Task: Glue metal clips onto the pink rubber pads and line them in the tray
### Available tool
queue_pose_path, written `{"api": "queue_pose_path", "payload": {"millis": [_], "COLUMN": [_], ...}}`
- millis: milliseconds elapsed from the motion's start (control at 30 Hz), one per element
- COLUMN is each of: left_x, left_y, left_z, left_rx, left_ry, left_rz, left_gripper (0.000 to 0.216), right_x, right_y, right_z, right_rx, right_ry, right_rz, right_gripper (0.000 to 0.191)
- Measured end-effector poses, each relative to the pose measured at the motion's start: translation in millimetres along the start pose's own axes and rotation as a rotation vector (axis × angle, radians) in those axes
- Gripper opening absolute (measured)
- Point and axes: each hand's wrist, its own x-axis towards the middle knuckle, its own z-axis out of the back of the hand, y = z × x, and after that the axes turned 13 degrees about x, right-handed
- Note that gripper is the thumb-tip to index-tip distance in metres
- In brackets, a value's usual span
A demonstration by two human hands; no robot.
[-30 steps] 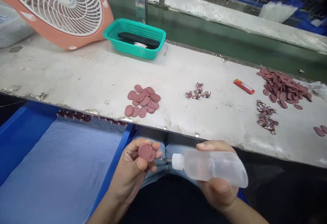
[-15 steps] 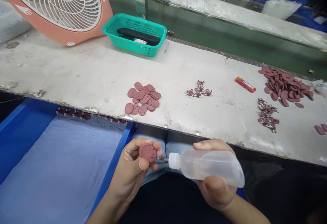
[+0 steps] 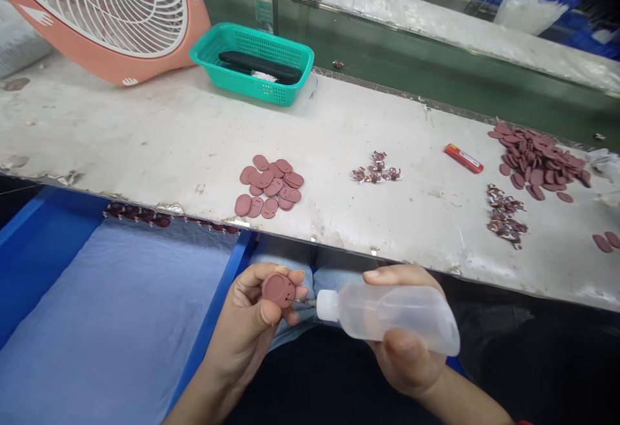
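My left hand (image 3: 245,325) pinches a maroon rubber oval disc (image 3: 278,290) with a small hole in it, its face turned up. My right hand (image 3: 407,354) grips a translucent plastic squeeze bottle (image 3: 387,315) on its side. The bottle's thin metal nozzle (image 3: 305,301) reaches to the disc's lower edge. On the white workbench (image 3: 145,128), beyond my hands, lies a loose pile of maroon discs (image 3: 268,187). Small printed pieces (image 3: 376,168) lie to its right. Farther right are a larger disc heap (image 3: 537,161) and more printed pieces (image 3: 506,216).
A red lighter (image 3: 464,158) lies on the bench. A teal plastic basket (image 3: 252,37) holds a black object, and an orange desk fan (image 3: 104,18) stands at the back left. A blue bin lined with pale blue cloth (image 3: 111,309) sits beside my lap, below the bench edge.
The bottle has shifted left, bringing its nozzle closer to the disc, and it tilts slightly more. The view has moved a little upward. Both hands keep their hold.
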Motion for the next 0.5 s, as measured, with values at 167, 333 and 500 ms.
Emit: {"api": "queue_pose_path", "payload": {"millis": [167, 333, 500], "left_x": [1.4, -0.9, 0.8], "left_y": [0.4, -0.1, -0.9], "left_z": [1.0, -0.2, -2.6], "left_rx": [0.006, 0.015, 0.01], "left_ry": [0.005, -0.014, -0.029], "left_rz": [-0.012, -0.017, 0.003], "left_gripper": [0.034, 0.035, 0.036], "right_x": [1.7, 3.2, 1.8], "right_y": [-0.1, -0.5, 0.1], "right_z": [-1.7, -0.5, 1.3], "right_rx": [0.01, 0.023, -0.017], "right_ry": [-0.067, -0.037, -0.036], "right_rz": [0.028, -0.009, -0.022], "right_gripper": [0.032, 0.03, 0.029]}}
